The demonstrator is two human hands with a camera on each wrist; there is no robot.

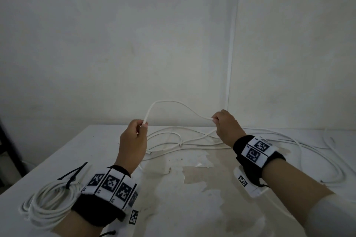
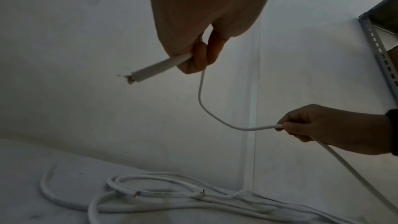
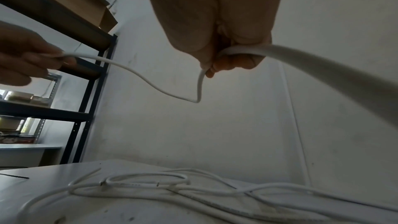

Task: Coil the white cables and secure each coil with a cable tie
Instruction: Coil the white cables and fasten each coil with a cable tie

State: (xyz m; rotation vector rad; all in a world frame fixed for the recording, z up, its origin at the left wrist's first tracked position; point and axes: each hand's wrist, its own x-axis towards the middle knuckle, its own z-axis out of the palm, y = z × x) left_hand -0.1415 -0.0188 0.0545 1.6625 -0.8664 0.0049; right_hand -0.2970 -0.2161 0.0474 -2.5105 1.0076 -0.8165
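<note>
Coil work is half done, judging by the near left corner of the worktop (image 1: 192, 208), where a finished coil (image 1: 48, 198) of white cable lies already cinched by a black cable tie (image 1: 72, 174), set aside there probably to keep it out of the tangle. Above the middle of the worktop the two hands are raised and apart, with one span of white cable (image 1: 173, 105) arching between them. The left hand (image 1: 133, 140) has its fingers curled round the cable close to its cut end, which sticks out a little past the grip in the left wrist view; holding by the end gives a fixed start for the first loop. The right hand (image 1: 226, 127) pinches the same cable further along, thumb against curled fingers, so the slack can be measured off and brought across. From that hand the cable drops to the loose cables (image 1: 192, 140) sprawled on the far side of the worktop, near the wall (image 1: 134, 44), crossing one another and not yet coiled.
</note>
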